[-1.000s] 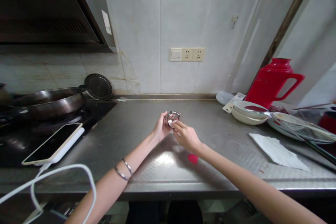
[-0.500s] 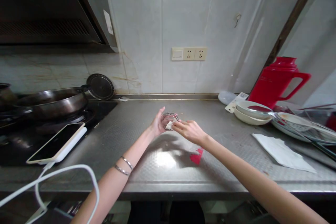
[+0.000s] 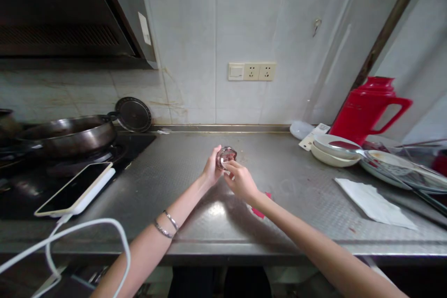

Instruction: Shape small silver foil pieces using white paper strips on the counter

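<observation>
My left hand (image 3: 212, 168) is closed around the side of a small see-through glass dish (image 3: 229, 151) and holds it above the metal counter. The dish has a wavy rim and is tilted, its opening partly turned toward me. My right hand (image 3: 242, 181) is at the near side of the dish, fingers bent and pressed together at the rim. A bit of white tissue (image 3: 223, 162) shows at those fingertips, against the inside of the glass; most of it is hidden by the fingers. Below my right wrist lies a red scrap (image 3: 259, 212), partly covered.
At left are a steel pan (image 3: 73, 132) on the stove and a phone (image 3: 75, 188) with a white cable (image 3: 115, 226). At right stand a red thermos jug (image 3: 365, 111), stacked bowls (image 3: 335, 158) and plates (image 3: 373, 172), near a folded white tissue (image 3: 375, 202).
The dish has turned more upright, its opening facing up more. My right hand has shifted slightly down and tilted steeper, and less of the tissue at its fingers shows.
</observation>
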Demonstrator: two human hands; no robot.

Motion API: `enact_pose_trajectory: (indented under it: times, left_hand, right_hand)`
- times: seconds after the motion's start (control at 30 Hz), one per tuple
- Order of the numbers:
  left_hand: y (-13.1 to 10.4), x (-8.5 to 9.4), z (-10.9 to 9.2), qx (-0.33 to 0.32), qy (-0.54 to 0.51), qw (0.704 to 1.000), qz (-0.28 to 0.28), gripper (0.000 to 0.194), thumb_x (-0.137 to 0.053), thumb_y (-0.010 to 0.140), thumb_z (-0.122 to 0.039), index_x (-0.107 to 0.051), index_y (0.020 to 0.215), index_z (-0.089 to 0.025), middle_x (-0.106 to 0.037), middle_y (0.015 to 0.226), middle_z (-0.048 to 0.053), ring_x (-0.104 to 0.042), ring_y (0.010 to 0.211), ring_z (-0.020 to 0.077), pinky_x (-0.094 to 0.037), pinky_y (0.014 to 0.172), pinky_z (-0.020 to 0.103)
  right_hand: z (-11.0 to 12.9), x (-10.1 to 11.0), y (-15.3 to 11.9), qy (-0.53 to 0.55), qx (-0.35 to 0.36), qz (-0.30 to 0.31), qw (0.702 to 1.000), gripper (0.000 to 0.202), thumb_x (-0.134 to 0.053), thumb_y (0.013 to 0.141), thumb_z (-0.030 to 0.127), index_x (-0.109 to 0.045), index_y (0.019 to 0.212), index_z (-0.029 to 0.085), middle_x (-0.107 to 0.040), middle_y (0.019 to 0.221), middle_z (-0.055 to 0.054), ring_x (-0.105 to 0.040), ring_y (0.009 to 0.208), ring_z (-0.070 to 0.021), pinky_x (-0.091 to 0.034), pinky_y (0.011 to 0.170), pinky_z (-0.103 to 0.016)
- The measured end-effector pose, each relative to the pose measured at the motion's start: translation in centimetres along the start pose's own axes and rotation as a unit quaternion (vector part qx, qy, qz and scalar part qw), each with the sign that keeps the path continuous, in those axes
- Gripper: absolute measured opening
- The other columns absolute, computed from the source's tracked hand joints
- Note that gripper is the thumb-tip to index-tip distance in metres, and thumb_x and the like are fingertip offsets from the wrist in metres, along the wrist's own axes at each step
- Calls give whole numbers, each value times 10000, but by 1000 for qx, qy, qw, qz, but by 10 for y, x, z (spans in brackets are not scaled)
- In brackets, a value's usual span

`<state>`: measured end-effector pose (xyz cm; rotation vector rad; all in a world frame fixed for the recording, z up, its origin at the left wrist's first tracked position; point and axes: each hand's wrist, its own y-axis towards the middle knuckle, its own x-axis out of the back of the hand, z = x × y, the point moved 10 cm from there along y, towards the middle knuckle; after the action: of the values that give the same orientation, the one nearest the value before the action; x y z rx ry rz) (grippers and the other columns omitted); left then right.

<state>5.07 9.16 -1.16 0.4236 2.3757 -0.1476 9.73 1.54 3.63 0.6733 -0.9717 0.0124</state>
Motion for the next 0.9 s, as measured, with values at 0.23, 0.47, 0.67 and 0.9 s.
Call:
enact_pose_trajectory:
  times: [0.23, 0.47, 0.67, 0.9]
  left_hand:
    - [1, 8, 11, 12, 59, 998, -26, 363, -536, 810, -449, -599, 649, -130, -579, 487, 7, -479, 358, 96, -299, 352, 204]
    - [-5, -1, 26, 146, -4, 989, 15, 497, -418, 823, -544, -637, 928, -110, -696, 753, 143, -662, 639, 255, -510, 543, 353]
    - [-6, 1, 21, 194, 12, 980, 47, 467, -395, 828, -482, -608, 999, -104, -695, 883, 208, -681, 679, 303, -452, 399, 287]
    - [-14, -4, 38, 266, 69, 958, 78, 522, -375, 810, -541, -618, 841, -80, -698, 760, 204, -631, 461, 254, -359, 288, 250]
  right_hand:
    - [-38, -15, 11, 385, -208, -35, 899, 274, -548, 732, 384, -546, 584, 153, -553, 518, 3, -517, 473, -113, -408, 426, -204]
    - [-83, 17, 12, 475, -266, -118, 830, 296, -630, 670, 411, -644, 706, 117, -575, 596, -10, -511, 539, -108, -384, 449, -191]
    - [-91, 83, 24, 246, -129, -249, 928, 246, -552, 772, 357, -642, 681, 147, -584, 659, -13, -535, 638, -133, -444, 585, -232]
    - [-24, 45, 37, 172, 122, -79, 974, 267, -455, 883, 227, -683, 1021, 227, -689, 1074, -62, -640, 999, -199, -497, 877, -329]
